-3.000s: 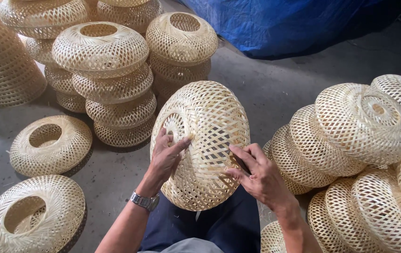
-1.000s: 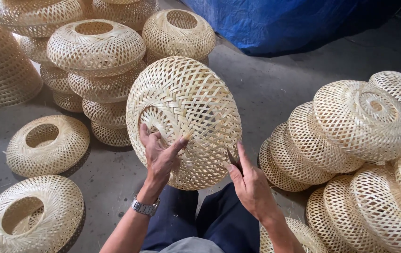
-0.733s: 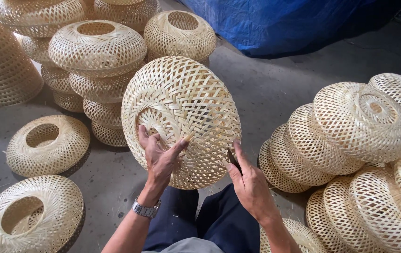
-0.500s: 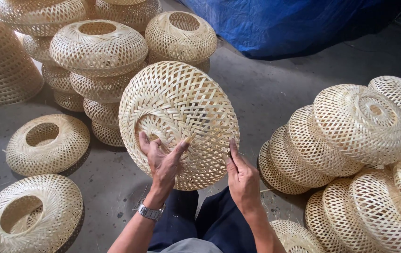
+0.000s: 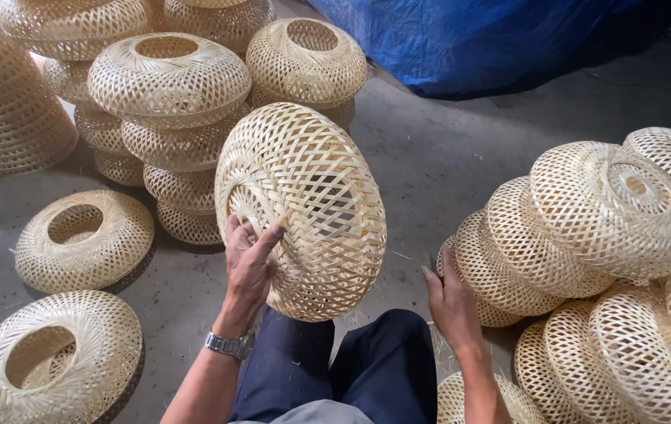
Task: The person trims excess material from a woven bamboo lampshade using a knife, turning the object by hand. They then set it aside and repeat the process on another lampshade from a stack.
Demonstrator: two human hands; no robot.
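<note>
Here the left hand (image 5: 247, 271) grips the woven bamboo shade (image 5: 302, 210) at its lower left edge, fingers (image 5: 266, 239) curled onto the weave near the round opening, holding it tilted on edge above the person's dark blue trousers (image 5: 335, 365). The right hand (image 5: 452, 302) hangs just beside the shade's lower right, apart from it, fingers loosely spread and holding nothing. A stack of similar shades (image 5: 169, 118) stands behind on the concrete floor (image 5: 430, 157), a row of leaning shades (image 5: 587, 228) lies to the right, and a blue tarpaulin (image 5: 469, 39) lies beyond.
</note>
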